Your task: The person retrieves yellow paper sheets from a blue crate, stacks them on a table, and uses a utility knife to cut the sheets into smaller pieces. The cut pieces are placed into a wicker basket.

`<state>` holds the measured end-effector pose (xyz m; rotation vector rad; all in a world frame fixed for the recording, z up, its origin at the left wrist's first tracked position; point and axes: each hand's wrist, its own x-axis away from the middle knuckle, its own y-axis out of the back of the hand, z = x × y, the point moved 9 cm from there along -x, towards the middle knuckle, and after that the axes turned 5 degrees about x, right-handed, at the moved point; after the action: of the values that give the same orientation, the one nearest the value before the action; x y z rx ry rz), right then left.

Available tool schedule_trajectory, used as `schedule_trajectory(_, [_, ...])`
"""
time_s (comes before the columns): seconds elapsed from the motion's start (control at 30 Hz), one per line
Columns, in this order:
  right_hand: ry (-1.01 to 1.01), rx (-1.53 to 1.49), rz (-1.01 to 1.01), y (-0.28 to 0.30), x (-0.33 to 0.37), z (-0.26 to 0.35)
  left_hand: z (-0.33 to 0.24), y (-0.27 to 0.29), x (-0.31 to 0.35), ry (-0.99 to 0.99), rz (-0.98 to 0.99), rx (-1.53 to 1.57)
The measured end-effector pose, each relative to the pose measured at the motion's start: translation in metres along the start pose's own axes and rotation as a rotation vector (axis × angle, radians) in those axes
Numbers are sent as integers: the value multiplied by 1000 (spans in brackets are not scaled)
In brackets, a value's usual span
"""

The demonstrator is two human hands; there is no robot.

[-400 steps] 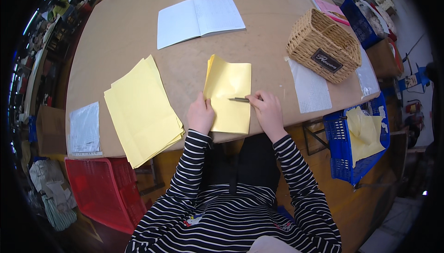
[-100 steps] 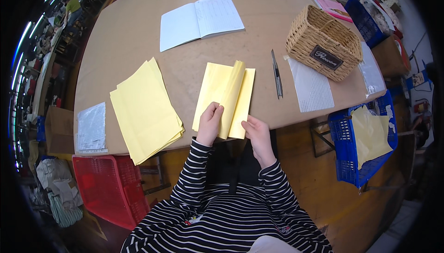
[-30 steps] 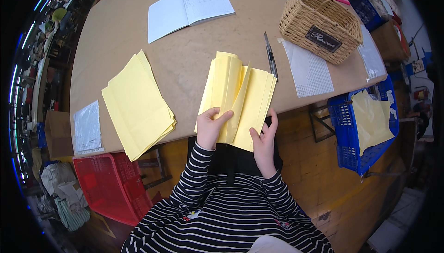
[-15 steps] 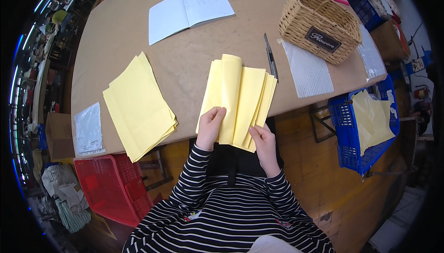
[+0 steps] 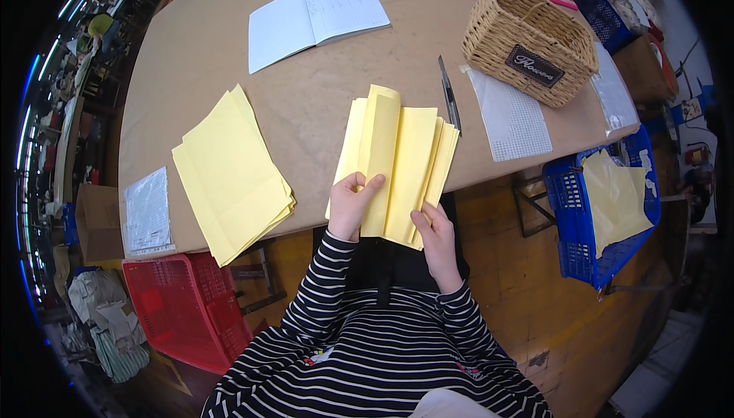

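A fanned stack of yellow paper sheets (image 5: 415, 154) lies over the table's near edge, held between both my hands. On its left part, one sheet is turned over into an upright folded strip (image 5: 381, 123). My left hand (image 5: 354, 204) is closed on the lower part of that strip, with the thumb on top and the fingers partly hidden. My right hand (image 5: 436, 243) pinches the lower right corner of the stack between thumb and fingers. To the left, a second pile of yellow sheets (image 5: 229, 169) rests unevenly stacked, apart from my hands.
An open notebook (image 5: 283, 28) lies at the far side of the table. A utility knife (image 5: 449, 95) lies right of the stack, near a wicker basket (image 5: 489, 32) and a white gridded sheet (image 5: 514, 123). Red (image 5: 172, 311) and blue crates (image 5: 575, 253) stand below the table edge.
My left hand has shifted slightly right, its thumb now farther across the folded strip. The strip looks flatter and more sharply creased. My right hand stays at the lower right corner.
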<state>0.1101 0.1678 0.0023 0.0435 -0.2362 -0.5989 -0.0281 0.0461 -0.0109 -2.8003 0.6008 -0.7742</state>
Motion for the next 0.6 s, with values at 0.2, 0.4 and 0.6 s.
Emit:
schedule_trajectory(0.2, [-57, -247, -76, -3, 1, -5, -48, 37, 21, -320, -136, 43])
schedule_trajectory(0.4, [-16, -245, -65, 13, -10, -4, -124, 200, 53, -540, -502, -92])
schedule_trajectory(0.6, [84, -254, -129, 28, -13, 15, -122, 285, 44, -348, -747, -981])
